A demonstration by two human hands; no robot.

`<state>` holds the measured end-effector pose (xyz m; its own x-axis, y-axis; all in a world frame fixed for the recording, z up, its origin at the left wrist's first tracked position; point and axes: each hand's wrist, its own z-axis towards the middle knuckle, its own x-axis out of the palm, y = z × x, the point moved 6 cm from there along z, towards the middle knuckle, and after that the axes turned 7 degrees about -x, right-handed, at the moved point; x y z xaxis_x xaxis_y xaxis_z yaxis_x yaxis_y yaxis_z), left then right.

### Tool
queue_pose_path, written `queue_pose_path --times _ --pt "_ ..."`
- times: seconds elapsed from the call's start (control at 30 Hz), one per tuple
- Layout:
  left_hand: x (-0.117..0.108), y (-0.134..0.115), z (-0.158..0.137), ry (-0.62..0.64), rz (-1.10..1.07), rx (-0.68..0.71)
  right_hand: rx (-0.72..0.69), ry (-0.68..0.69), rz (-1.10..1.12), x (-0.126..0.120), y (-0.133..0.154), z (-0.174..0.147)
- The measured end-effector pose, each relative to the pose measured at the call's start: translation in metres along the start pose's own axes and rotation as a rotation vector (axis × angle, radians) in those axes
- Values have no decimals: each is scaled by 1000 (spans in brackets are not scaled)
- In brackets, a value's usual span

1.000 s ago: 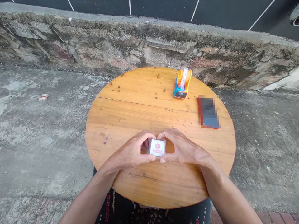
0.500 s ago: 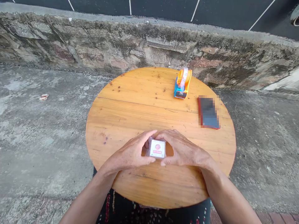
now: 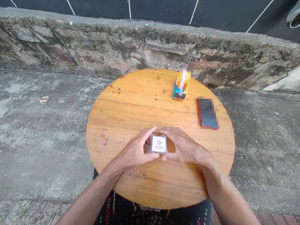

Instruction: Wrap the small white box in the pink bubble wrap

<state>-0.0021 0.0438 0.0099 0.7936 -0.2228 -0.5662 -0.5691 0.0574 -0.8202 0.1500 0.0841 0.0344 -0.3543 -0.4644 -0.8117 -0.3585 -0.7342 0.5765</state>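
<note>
A small square white box with a red round print sits in clear plastic wrap near the front of the round wooden table. From the left, my left hand curls around it, thumb along the near edge and fingers at the far side. My right hand closes in from the right the same way, thumb at the near right corner and fingertips at the far edge. Some fingertips are hidden behind the box and hands.
An orange and blue tape dispenser with a roll of tape stands at the table's back right. Right of my hands lies a blurred dark flat object with a red edge. A stone wall runs behind the table.
Both hands and the box have shifted slightly within the view. The box's top now looks a little more tilted back, and the hands keep their places around it.
</note>
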Motion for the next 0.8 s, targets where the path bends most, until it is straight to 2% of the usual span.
queue_pose_path --times 0.13,0.53,0.8 --pt "-1 3 -1 12 25 -11 33 20 -6 0 -5 -3" --pt "3 4 2 12 75 -16 17 -23 -83 5 4 5" --pt "-1 4 3 -62 32 -19 -38 -98 -80 -1 6 5"
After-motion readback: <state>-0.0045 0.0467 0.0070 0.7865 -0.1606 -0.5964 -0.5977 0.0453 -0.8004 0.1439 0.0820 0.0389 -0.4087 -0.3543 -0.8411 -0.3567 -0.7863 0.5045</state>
